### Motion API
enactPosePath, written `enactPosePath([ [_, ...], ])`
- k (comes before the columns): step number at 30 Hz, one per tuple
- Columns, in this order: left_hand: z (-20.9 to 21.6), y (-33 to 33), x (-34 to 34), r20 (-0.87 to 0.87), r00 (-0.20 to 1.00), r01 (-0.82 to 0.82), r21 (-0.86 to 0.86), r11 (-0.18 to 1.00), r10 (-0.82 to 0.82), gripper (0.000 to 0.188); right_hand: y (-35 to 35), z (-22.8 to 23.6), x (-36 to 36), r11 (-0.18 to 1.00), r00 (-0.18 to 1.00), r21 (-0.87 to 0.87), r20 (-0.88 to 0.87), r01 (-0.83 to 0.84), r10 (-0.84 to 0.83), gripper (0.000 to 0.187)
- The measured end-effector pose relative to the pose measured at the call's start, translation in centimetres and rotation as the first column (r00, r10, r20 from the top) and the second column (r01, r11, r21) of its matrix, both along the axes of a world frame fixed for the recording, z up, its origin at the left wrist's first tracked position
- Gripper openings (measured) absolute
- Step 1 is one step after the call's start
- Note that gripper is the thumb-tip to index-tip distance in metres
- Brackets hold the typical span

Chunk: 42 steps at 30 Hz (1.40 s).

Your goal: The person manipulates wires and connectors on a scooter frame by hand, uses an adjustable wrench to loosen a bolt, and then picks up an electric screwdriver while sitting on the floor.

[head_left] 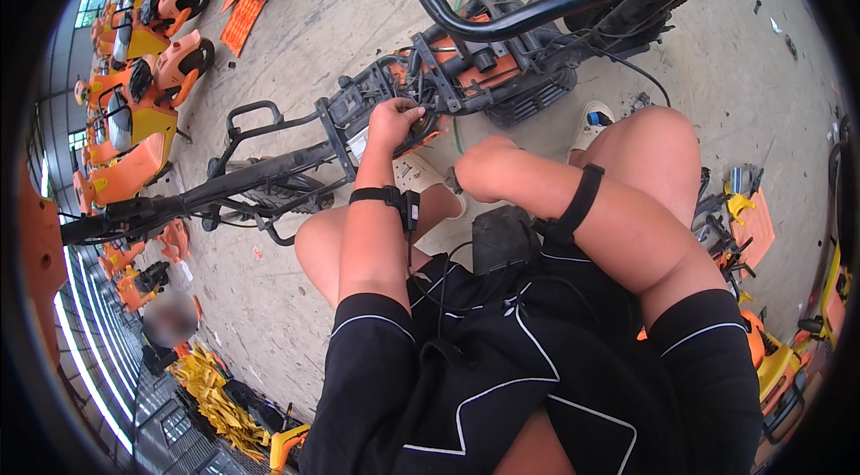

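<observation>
A stripped scooter frame [296, 157] of black metal lies across the floor in front of me, with wiring and orange parts [493, 63] in its middle. My left hand [394, 124] is at the near side of this middle section, beside the cables. Its fingers are pinched together at the frame, and what they grip is too small to make out. Closer to my body, my right hand [486, 169] is closed in a fist, apart from the frame. A small dark bit shows at its left edge, but its kind is hidden.
Orange and yellow scooters [148, 85] stand in a row at the left. An orange panel [242, 25] lies on the floor beyond the frame. Tools and an orange tray [752, 229] are at my right. Yellow pieces [215, 390] are heaped at the lower left, near another person [170, 321].
</observation>
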<state>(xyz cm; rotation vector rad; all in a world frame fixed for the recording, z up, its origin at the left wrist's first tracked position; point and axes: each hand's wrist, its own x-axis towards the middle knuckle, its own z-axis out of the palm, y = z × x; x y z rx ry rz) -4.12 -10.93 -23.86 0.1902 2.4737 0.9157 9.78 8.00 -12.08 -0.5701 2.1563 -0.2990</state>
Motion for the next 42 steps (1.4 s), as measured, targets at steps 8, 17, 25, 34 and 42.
enactPosePath([
  [8,-1.9,-0.1,-0.8,0.290,0.936,-0.265,0.211,0.941,0.198,0.037,0.3,0.5,-0.1,1.000,1.000,0.012,0.012,0.005,-0.005,0.030],
  [17,0.6,2.2,-0.8,0.395,0.871,-0.371,0.141,0.918,0.292,0.035,0.2,0.5,-0.4,0.999,0.999,0.032,0.048,-0.023,0.022,0.034],
  [25,-1.3,0.0,-2.0,0.514,0.817,-0.414,0.205,0.887,0.262,0.029,0.0,0.9,-0.3,0.999,0.999,0.036,0.032,-0.015,0.013,0.032],
  [34,0.7,-0.2,-2.4,0.363,0.892,-0.362,0.220,0.906,0.268,0.015,-0.2,0.1,-0.2,1.000,0.999,0.020,0.028,-0.021,0.020,0.031],
  [42,-0.4,-0.2,-1.2,-0.427,0.894,0.055,-0.191,0.980,-0.134,0.032,-0.4,-0.1,-0.3,1.000,1.000,0.021,0.023,-0.011,0.011,0.031],
])
